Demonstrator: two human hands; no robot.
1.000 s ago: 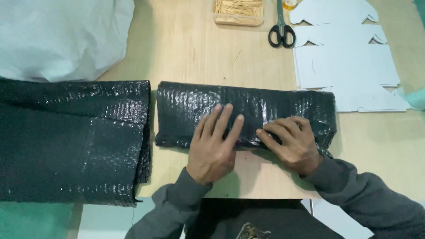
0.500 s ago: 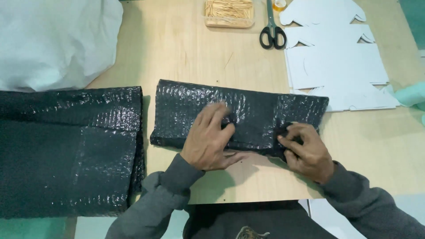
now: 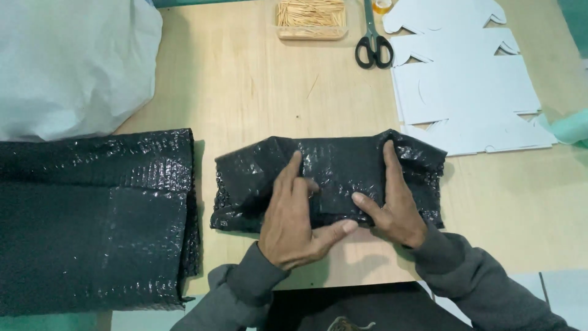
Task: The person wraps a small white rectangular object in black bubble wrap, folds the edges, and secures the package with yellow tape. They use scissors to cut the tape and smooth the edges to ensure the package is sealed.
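The left hand (image 3: 294, 214) lies flat on a folded piece of black bubble wrap (image 3: 331, 181) in the lower middle of the frame. Its fingers are stretched and together, pointing up and away from the person, and the thumb reaches to the right along the near edge of the piece. It presses down and does not close around anything. The right hand (image 3: 392, 199) rests just beside it on the same piece, also flat, with the index finger pointing straight up and the thumb turned left toward the left thumb; the two thumbs are near but apart.

The black piece lies directly under both hands, and its long axis goes left to right across the wooden counter (image 3: 245, 79). Both hands are equally on it; the left one covers the middle, the right one the right part.

To the left, apart, lies a bigger sheet of black bubble wrap (image 3: 92, 214). In the upper left is a white bag (image 3: 67, 61). In the upper part stand a box of wooden sticks (image 3: 311, 15) and black scissors (image 3: 373, 43), and white cut cardboard sheets (image 3: 465, 86) are in the upper right.
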